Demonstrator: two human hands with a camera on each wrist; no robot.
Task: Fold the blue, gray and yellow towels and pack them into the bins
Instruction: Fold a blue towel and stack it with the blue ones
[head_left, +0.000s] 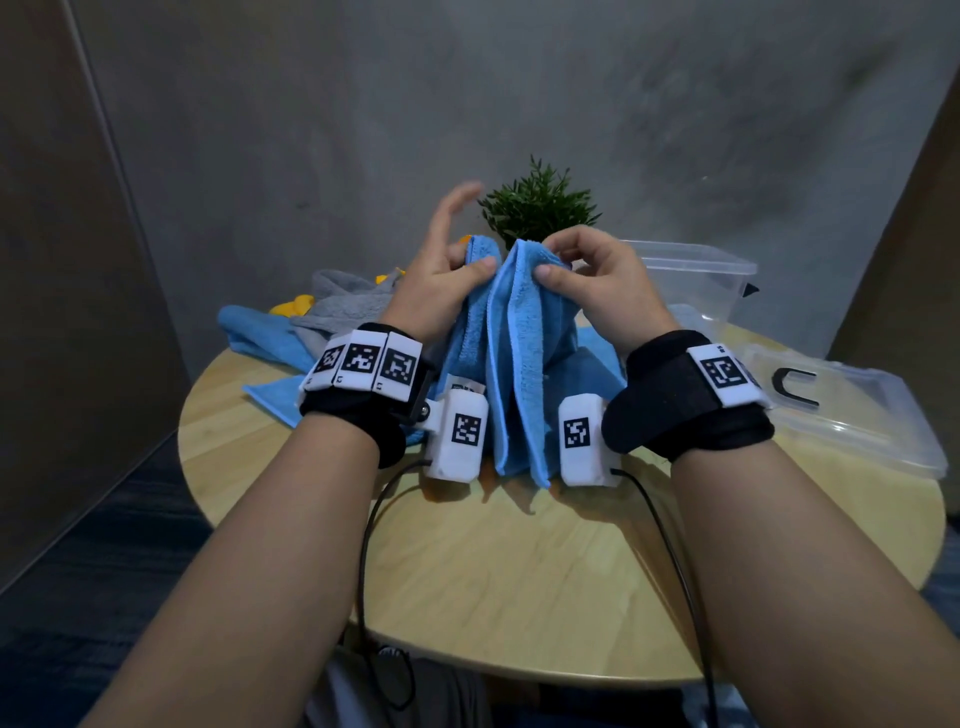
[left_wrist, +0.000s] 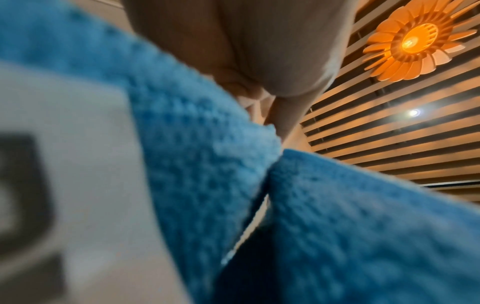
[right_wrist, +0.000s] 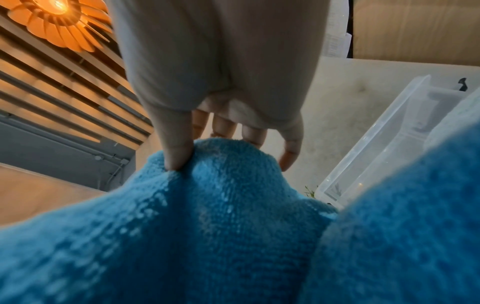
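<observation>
A blue towel (head_left: 511, 358) hangs in folds above the round wooden table (head_left: 519, 582), held up at its top edge by both hands. My left hand (head_left: 447, 270) pinches one top corner with thumb and a finger, the other fingers raised. My right hand (head_left: 582, 270) pinches the other top corner, and in the right wrist view its thumb (right_wrist: 174, 148) presses into the blue towel (right_wrist: 207, 216). The blue towel (left_wrist: 221, 185) fills the left wrist view. Another blue towel (head_left: 254, 335), a gray towel (head_left: 345, 306) and a yellow towel (head_left: 293, 306) lie heaped at the table's back left.
A clear plastic bin (head_left: 691, 280) stands at the back right, also seen as the bin (right_wrist: 384, 144) in the right wrist view. A clear lid (head_left: 847, 410) with a black clip lies at the right. A small green plant (head_left: 537, 205) stands behind the towel.
</observation>
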